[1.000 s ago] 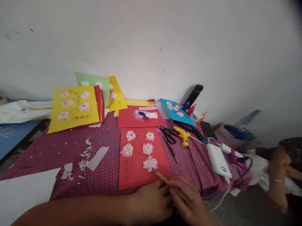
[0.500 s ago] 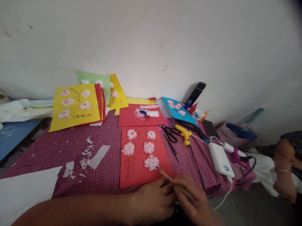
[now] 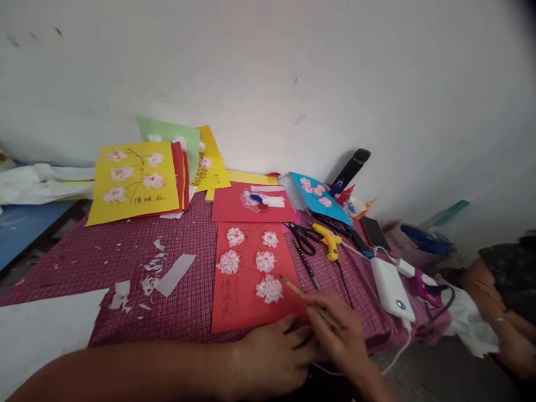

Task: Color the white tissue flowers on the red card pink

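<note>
My right hand (image 3: 340,331) grips a thin paintbrush (image 3: 293,287) with a light wooden handle. Its dark tip is just up and right of the lowest right paper flower (image 3: 269,289); whether it touches the card is unclear. Several crumpled white-and-pink flowers, faint stems and dark writing are on the red card (image 3: 249,313). At the card's lower edge, my left hand (image 3: 272,358) lies flat with fingers apart, close beside the right hand. Behind the card, a clear blob-shaped dish (image 3: 250,204) with blue and red patches rests on another red sheet (image 3: 226,205).
Scissors (image 3: 302,238), a yellow glue gun (image 3: 331,239), a white power bank (image 3: 391,289) and its cables lie on the right. Paper scraps (image 3: 152,270) and a white sheet (image 3: 40,333) are on the left. Flower cards (image 3: 162,178) lean at the back. Another person's arm (image 3: 490,299) shows far right.
The brush tip has moved up from the lower right flower's edge to just above its right side. My left hand stays by the card. The head view has shifted slightly.
</note>
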Available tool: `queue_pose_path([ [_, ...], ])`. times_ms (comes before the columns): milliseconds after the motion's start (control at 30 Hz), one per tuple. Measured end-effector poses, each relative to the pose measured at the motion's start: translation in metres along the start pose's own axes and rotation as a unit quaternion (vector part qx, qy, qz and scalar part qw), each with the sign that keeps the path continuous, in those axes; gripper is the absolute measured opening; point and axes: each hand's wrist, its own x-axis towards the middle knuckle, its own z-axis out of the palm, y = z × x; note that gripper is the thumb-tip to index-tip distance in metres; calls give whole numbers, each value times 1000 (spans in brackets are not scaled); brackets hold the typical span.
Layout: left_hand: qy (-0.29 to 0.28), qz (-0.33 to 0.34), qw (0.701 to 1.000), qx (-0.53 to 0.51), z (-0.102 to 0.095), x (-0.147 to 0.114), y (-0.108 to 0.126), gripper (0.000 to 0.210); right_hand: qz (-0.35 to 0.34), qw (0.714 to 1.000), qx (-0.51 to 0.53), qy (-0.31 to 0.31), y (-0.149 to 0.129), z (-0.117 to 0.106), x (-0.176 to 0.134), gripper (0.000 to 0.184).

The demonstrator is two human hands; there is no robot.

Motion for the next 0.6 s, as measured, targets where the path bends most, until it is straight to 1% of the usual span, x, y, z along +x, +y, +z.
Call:
queue_pose_path([
  [100,-20,-3,1000,-6,2,0,1,24,19,1000,-5,-4,8,8,23,16],
  [233,-7,-1,1000,2,3,0,2,23,22,1000,-9,-16,13,21,42,15],
  [433,24,-10,1000,16,4,0,2,20,19,999,-6,-39,16,28,49,16],
  [600,7,-8,1000,16,0,0,1,19,18,999,-14,-32,20,27,47,17],
])
